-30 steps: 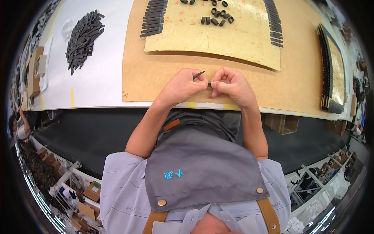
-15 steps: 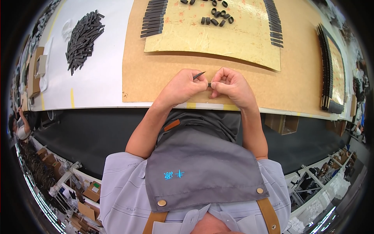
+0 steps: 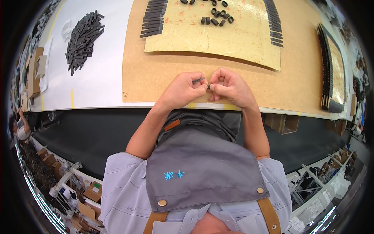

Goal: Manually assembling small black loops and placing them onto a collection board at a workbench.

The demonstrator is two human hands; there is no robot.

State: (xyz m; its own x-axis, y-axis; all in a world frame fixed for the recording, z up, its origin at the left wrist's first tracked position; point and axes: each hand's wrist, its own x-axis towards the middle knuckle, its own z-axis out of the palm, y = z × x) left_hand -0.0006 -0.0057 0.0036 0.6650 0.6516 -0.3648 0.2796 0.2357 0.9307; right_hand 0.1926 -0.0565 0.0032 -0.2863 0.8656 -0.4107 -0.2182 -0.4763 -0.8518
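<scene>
Left hand point(image 3: 184, 89) angled inward, gripping a dark strip point(image 3: 198, 80) pointing to 2 o'clock | right hand point(image 3: 231, 87) curled, pinching a small black piece point(image 3: 209, 87) between both hands' fingertips | brown board point(image 3: 163, 64) beneath | black pile point(image 3: 84, 41) on white table point(image 3: 105, 78), 10 o'clock | open carton point(image 3: 282, 123), 4 o'clock

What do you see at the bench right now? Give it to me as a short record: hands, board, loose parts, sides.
Left hand: closed, a slim dark piece showing above the thumb
Right hand: fingertips pinching a small black piece between the hands; exact shape hidden
Board: yellow sheet on brown sheet; black strips in a left row and right row
Loose parts: short black rings on the yellow sheet
Far left: heap of black strips
</scene>
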